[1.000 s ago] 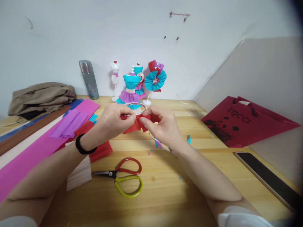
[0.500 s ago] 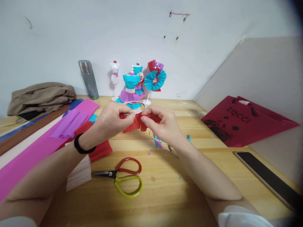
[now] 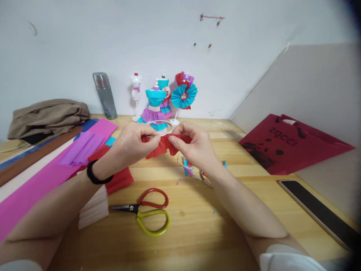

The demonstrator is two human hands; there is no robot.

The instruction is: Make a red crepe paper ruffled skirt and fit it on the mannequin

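Between my two hands a strip of red crepe paper [image 3: 162,147] is stretched, its upper edge gathered into small folds and its lower edge hanging wavy. My left hand [image 3: 135,141] pinches the strip's left part between thumb and forefinger. On the other side my right hand [image 3: 194,145] grips it the same way, thumb toward me. Just behind the paper shows a thin white ring [image 3: 169,126]; whether my fingers touch it I cannot tell. Below them, on the wooden table [image 3: 197,226], lie scissors [image 3: 141,209] with one red and one yellow handle.
Small dress forms in crepe-paper outfits [image 3: 156,98] stand by the wall, beside a grey flask [image 3: 105,96]. Crepe-paper sheets [image 3: 42,165] and a brown cloth [image 3: 47,116] lie left. Rings with paper scraps [image 3: 187,167] are under my right wrist. A red bag [image 3: 282,145] and phone [image 3: 310,207] lie right.
The red strip's lower edge has become wavier near my right thumb, as the paper bunches between my fingers. Both hands stay in nearly the same place.
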